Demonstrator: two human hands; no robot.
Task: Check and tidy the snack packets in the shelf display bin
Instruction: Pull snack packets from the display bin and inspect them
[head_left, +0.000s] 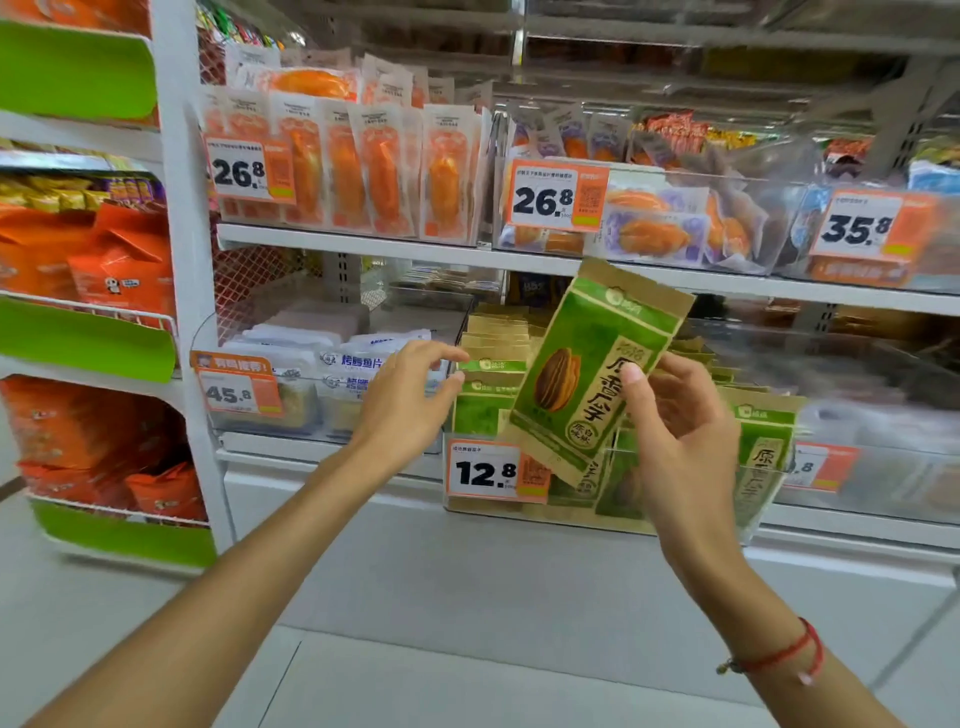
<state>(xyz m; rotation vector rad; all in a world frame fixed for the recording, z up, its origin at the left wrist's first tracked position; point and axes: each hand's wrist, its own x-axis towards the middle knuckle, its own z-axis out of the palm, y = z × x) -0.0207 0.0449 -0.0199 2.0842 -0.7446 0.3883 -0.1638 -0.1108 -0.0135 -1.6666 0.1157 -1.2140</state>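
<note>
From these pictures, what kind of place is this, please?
Most likely a grocery or convenience shop aisle: shelves carry clear display bins of snack packets, orange price tags hang on them, and the right hand holds a green seed packet.

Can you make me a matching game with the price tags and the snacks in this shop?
Tags:
1. 12.8 tag
2. 45.8 tag
3. 35.8 tag
4. Left 26.8 tag

Where:
A. top shelf, far right
B. by white fish packets
C. on the green seed packets' bin
D. by upright orange packets

Pairs: 1-C, 2-B, 3-A, 4-D
</note>
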